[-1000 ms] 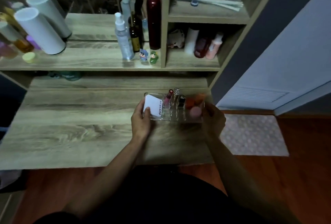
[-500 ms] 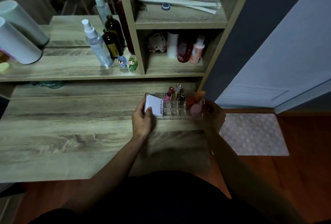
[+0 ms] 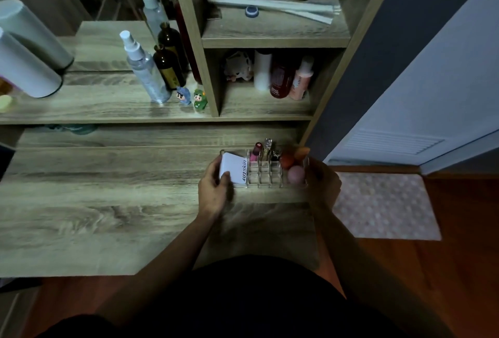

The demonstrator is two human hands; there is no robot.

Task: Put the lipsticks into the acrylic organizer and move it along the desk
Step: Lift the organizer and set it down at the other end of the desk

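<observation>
The clear acrylic organizer [image 3: 266, 178] stands on the wooden desk [image 3: 108, 202] near its right end. In its back row stand three lipsticks: a pink one [image 3: 255, 152], a silvery one [image 3: 266, 148] and a dark one [image 3: 275, 155]. A white "4U2skin" compact [image 3: 234, 168] fills the left compartment, and round makeup sponges [image 3: 293, 166] fill the right one. My left hand [image 3: 214, 189] grips the organizer's left end, thumb on the compact. My right hand [image 3: 322, 182] holds its right end.
A raised shelf behind carries a spray bottle [image 3: 144, 67], dark bottles [image 3: 168, 66], two small figurines [image 3: 193, 97] and white cylinders [image 3: 24, 64]. A cubby [image 3: 270, 100] holds several bottles. The desk's right edge lies just past the organizer, above a patterned mat [image 3: 383, 205].
The organizer, held at both ends, has shifted a little farther back and right on the desk. The view has turned right, so the shelf items slid left.
</observation>
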